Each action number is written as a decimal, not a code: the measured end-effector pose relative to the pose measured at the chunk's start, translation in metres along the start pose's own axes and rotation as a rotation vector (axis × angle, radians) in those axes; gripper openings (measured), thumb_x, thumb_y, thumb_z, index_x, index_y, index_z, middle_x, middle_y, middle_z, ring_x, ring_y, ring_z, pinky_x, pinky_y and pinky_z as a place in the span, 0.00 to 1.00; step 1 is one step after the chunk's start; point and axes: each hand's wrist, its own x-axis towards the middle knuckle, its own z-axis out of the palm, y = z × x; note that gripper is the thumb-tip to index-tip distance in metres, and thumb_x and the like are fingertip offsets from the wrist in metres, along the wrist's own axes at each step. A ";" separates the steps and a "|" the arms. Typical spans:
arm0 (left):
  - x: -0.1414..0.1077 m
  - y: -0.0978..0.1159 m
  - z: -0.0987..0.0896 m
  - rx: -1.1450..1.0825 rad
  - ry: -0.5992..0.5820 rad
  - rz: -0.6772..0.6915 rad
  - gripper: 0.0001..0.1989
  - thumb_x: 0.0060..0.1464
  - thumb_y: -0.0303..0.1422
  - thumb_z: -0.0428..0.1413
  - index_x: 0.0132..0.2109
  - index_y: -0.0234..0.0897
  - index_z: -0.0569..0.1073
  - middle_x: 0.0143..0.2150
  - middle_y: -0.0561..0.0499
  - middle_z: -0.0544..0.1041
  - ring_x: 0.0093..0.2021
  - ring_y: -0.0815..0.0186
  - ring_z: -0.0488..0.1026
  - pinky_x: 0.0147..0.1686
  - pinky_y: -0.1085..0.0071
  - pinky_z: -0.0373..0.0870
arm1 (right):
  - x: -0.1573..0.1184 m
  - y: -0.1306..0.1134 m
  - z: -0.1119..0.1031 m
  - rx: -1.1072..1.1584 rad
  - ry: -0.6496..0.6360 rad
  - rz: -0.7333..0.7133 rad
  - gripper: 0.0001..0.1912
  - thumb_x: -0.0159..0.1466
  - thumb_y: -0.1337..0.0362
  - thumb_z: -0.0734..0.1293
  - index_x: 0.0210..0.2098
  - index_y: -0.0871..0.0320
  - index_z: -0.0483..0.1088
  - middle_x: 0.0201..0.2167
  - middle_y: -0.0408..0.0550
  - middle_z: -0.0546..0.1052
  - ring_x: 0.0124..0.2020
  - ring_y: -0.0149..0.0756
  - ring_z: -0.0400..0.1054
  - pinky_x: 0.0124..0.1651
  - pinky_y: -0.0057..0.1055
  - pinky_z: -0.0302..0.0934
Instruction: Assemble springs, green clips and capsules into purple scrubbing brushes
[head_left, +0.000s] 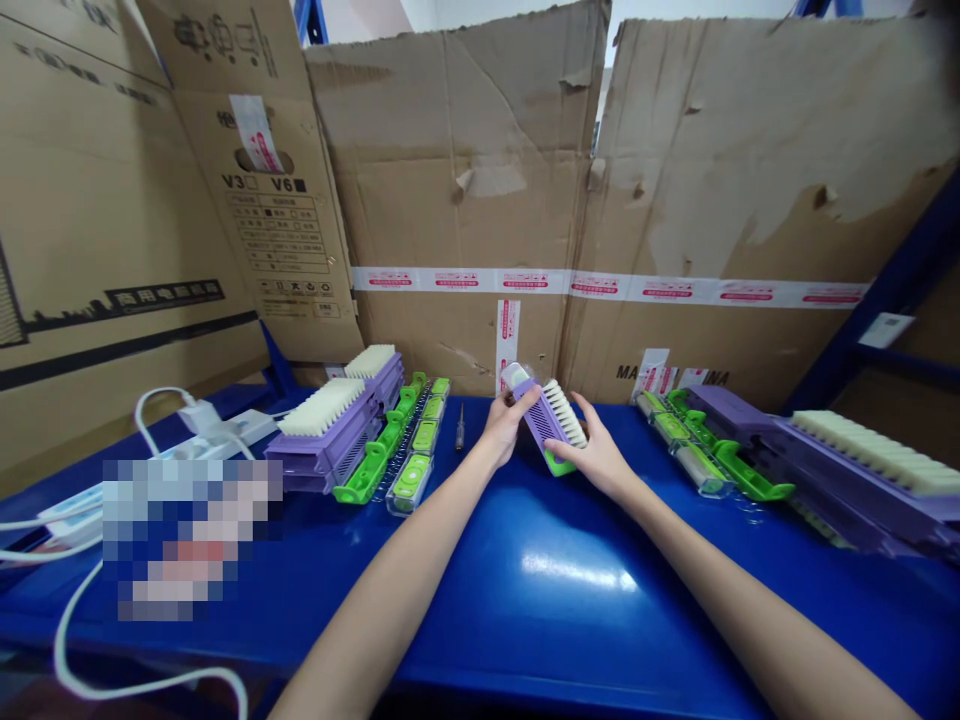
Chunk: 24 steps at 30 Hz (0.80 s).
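Observation:
Above the blue table I hold a purple brush unit (541,425) tilted, its cream bristles (564,412) facing right. It has a bright green lower end and a clear piece at its upper end. My left hand (504,428) grips its upper left side, with the thumb on the purple housing. On the lower right, my right hand (598,455) closes around the body near the green end, thumb across the front. The undersides of the unit and some of my fingers are hidden.
Left stand purple brush units (330,410), green trays (371,465), clear-cased green parts (411,475) and a screwdriver (460,428). Similar green trays (750,475) and a large purple brush unit (877,460) lie right. A power strip (247,430) with white cables is far left; cardboard (465,220) walls the back.

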 end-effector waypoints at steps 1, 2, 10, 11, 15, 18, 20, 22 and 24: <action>0.001 0.001 -0.003 0.021 -0.026 -0.004 0.25 0.38 0.44 0.65 0.41 0.32 0.72 0.41 0.44 0.76 0.44 0.58 0.73 0.51 0.60 0.65 | 0.001 0.001 -0.003 -0.036 0.011 -0.011 0.52 0.48 0.53 0.73 0.64 0.58 0.44 0.51 0.56 0.69 0.50 0.45 0.67 0.53 0.42 0.60; 0.001 0.001 -0.006 0.044 -0.042 -0.002 0.25 0.39 0.43 0.64 0.43 0.33 0.72 0.43 0.43 0.76 0.46 0.58 0.73 0.51 0.60 0.65 | 0.001 0.001 -0.005 -0.084 0.025 -0.030 0.52 0.48 0.53 0.73 0.64 0.58 0.45 0.50 0.55 0.70 0.49 0.45 0.67 0.53 0.43 0.60; 0.009 -0.002 -0.021 0.252 -0.071 0.189 0.46 0.34 0.31 0.68 0.60 0.41 0.58 0.55 0.43 0.70 0.53 0.59 0.69 0.54 0.60 0.63 | 0.005 0.008 -0.030 -0.568 0.052 -0.177 0.49 0.48 0.52 0.70 0.64 0.55 0.47 0.48 0.55 0.72 0.46 0.50 0.69 0.47 0.43 0.63; 0.010 -0.004 -0.022 0.270 -0.081 0.179 0.42 0.34 0.32 0.68 0.58 0.39 0.63 0.54 0.42 0.70 0.53 0.59 0.69 0.54 0.60 0.63 | 0.005 0.009 -0.031 -0.613 0.044 -0.184 0.49 0.49 0.51 0.69 0.64 0.56 0.46 0.47 0.55 0.72 0.45 0.50 0.70 0.46 0.42 0.63; 0.012 -0.007 -0.025 0.287 -0.062 0.119 0.33 0.34 0.34 0.68 0.51 0.33 0.70 0.51 0.40 0.73 0.50 0.57 0.71 0.54 0.57 0.64 | 0.005 0.010 -0.032 -0.690 0.027 -0.208 0.48 0.50 0.51 0.68 0.64 0.57 0.46 0.46 0.56 0.73 0.44 0.50 0.70 0.45 0.41 0.64; 0.011 -0.005 -0.026 0.267 -0.043 0.067 0.35 0.33 0.33 0.68 0.53 0.34 0.70 0.51 0.42 0.74 0.50 0.57 0.71 0.53 0.57 0.65 | 0.005 0.010 -0.031 -0.690 0.023 -0.218 0.48 0.51 0.51 0.68 0.64 0.57 0.46 0.47 0.56 0.73 0.44 0.50 0.70 0.44 0.41 0.64; 0.009 -0.003 -0.027 0.255 -0.046 0.016 0.36 0.33 0.33 0.68 0.54 0.36 0.69 0.51 0.43 0.73 0.49 0.57 0.71 0.51 0.57 0.67 | 0.005 0.010 -0.032 -0.687 0.026 -0.233 0.47 0.51 0.51 0.68 0.64 0.57 0.46 0.48 0.55 0.72 0.45 0.50 0.70 0.45 0.41 0.64; 0.007 0.000 -0.027 0.255 -0.051 -0.041 0.37 0.34 0.33 0.68 0.55 0.37 0.68 0.51 0.43 0.73 0.48 0.57 0.72 0.49 0.57 0.69 | 0.004 0.010 -0.033 -0.685 0.025 -0.253 0.47 0.51 0.52 0.68 0.64 0.57 0.47 0.49 0.55 0.72 0.46 0.50 0.69 0.46 0.41 0.63; 0.005 0.002 -0.026 0.251 -0.063 -0.109 0.39 0.34 0.32 0.68 0.56 0.38 0.66 0.51 0.42 0.73 0.47 0.58 0.72 0.47 0.56 0.70 | 0.004 0.011 -0.034 -0.680 0.017 -0.274 0.46 0.51 0.52 0.68 0.64 0.57 0.47 0.50 0.56 0.71 0.48 0.50 0.68 0.48 0.41 0.63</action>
